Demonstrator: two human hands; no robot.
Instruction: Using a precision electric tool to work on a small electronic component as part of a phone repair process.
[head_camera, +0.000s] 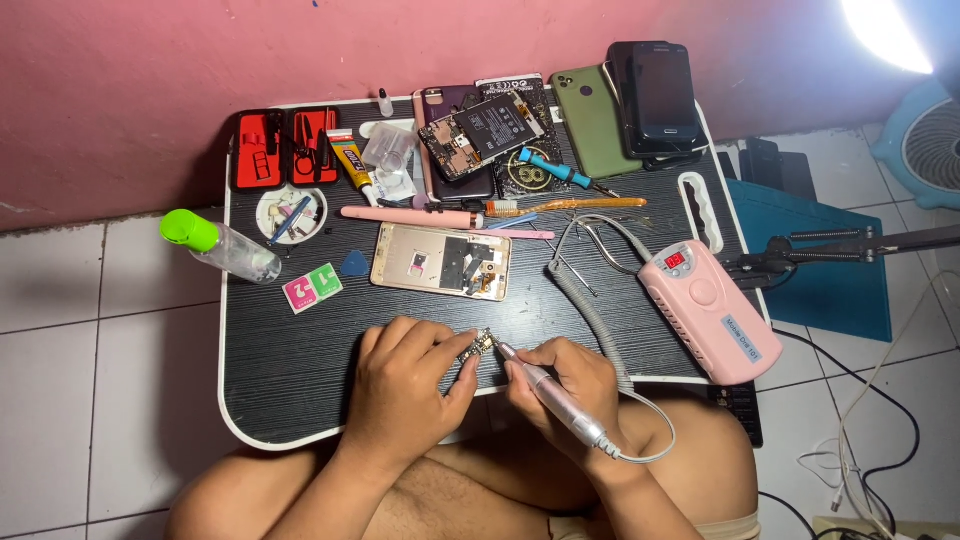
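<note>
Fingers of the left hand (405, 385) pinch a small circuit-board piece (478, 349) at the near edge of the black table (290, 390), while the right hand (565, 385) is closed around a pink rotary pen tool (545, 388) whose tip meets the piece. The piece is tiny and held only at the fingertips, so a slip of the spinning tip could gouge it or nick the left thumb just beside it; held partly over the table's edge, it could also drop into the lap. The coiled cord (590, 310) runs to the pink control box (705, 305), and a tug on it might jerk the pen. Beyond lie an opened gold phone frame (440, 262) and a clear bottle with a green cap (222, 247). What exactly the tip touches is probably a connector, but it is too small to tell, and the left palm hides the rest.
</note>
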